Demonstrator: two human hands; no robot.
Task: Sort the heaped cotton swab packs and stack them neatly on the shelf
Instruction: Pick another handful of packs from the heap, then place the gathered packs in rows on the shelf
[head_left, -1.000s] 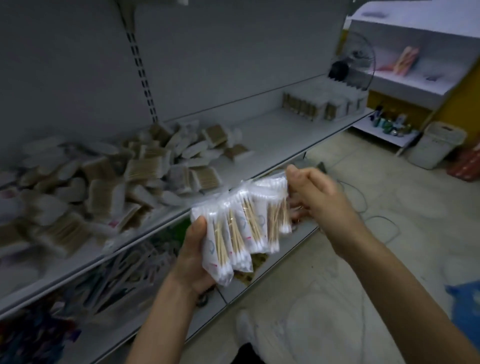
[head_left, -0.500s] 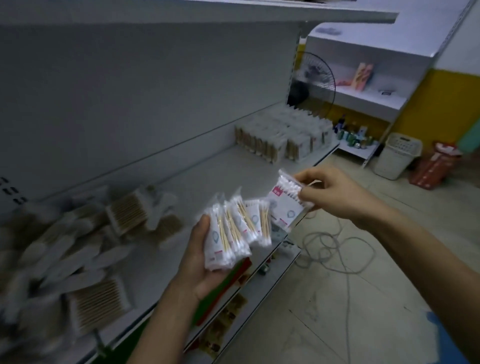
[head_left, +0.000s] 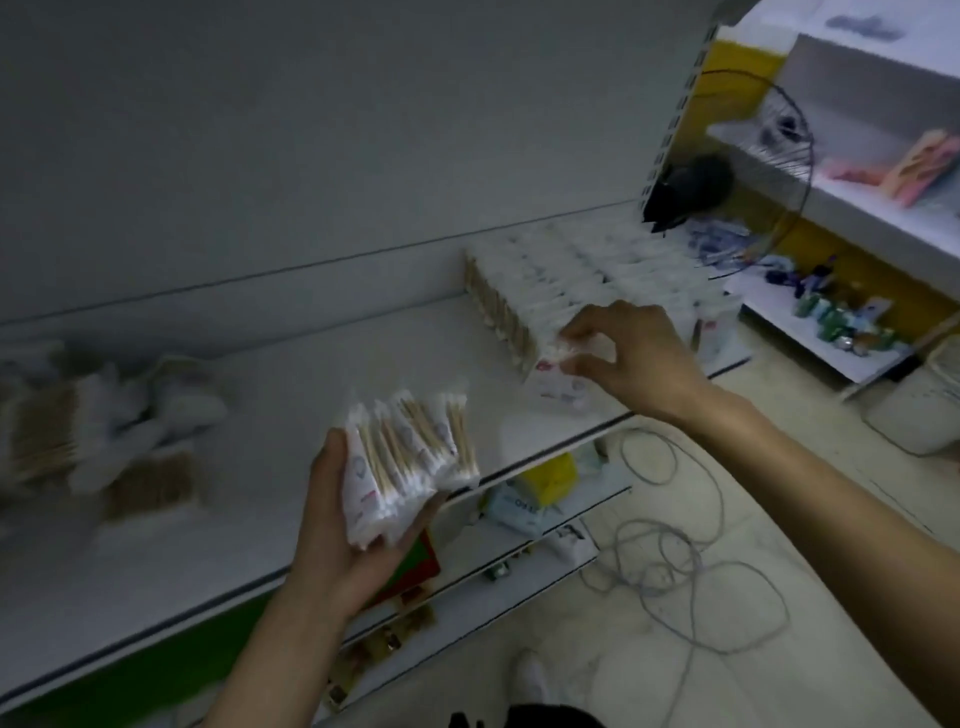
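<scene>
My left hand (head_left: 337, 525) grips a fanned bundle of several cotton swab packs (head_left: 410, 457) above the front edge of the white shelf (head_left: 291, 374). My right hand (head_left: 631, 353) pinches the top of a single swab pack (head_left: 558, 382), which stands on the shelf at the near end of the neat rows of stacked packs (head_left: 571, 275). A blurred heap of loose packs (head_left: 88, 426) lies at the left of the same shelf.
A black fan (head_left: 727, 171) stands past the shelf's right end. Beyond it is another white shelving unit (head_left: 857, 218) with small items. Loose cable (head_left: 691, 566) lies on the floor. Lower shelves hold coloured goods (head_left: 540, 483).
The view swung right from the heap to the neat rows. My right hand took one pack from the bundle and carried it down to the shelf beside the rows.
</scene>
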